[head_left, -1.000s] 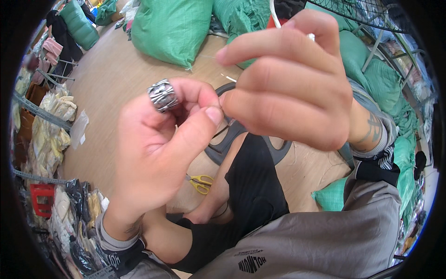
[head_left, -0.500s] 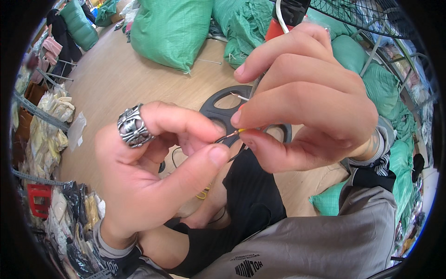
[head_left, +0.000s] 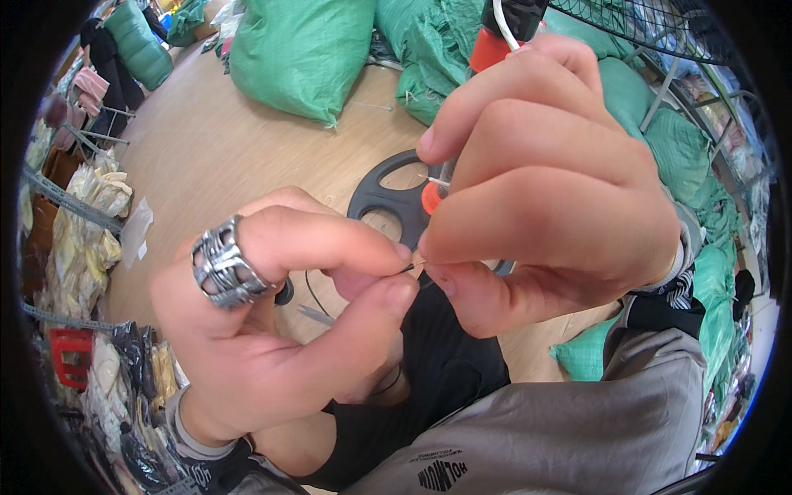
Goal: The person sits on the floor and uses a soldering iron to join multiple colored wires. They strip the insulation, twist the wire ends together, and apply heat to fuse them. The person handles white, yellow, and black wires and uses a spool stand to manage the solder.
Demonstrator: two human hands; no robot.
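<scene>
My left hand (head_left: 305, 297), with a wide silver ring on one finger, pinches a thin black wire (head_left: 408, 268) between thumb and forefinger. Fine bare copper strands (head_left: 421, 262) run from the wire's tip to my right hand (head_left: 544, 198), whose thumb and forefinger are pressed together on them. What else lies inside the right pinch is hidden. A white wire end (head_left: 435, 181) with a bared tip sticks out just beyond the right fingers. Beneath both hands is a dark grey round base with cut-out openings (head_left: 371, 194), partly covered, and an orange-red part (head_left: 432, 198) sits by it.
Large green woven sacks (head_left: 301, 58) stand on the wooden floor (head_left: 198, 157) ahead and along the right. A black wire fan cage (head_left: 643, 25) is at the upper right. Metal racks with bagged goods (head_left: 82, 219) line the left. A grey pointed tool (head_left: 316, 314) shows below my left hand.
Both hands have come slightly lower. The yellow-covered piece at my right fingertips is out of sight now, and thin strands show between the two pinches. The grey pointed tool has come into view.
</scene>
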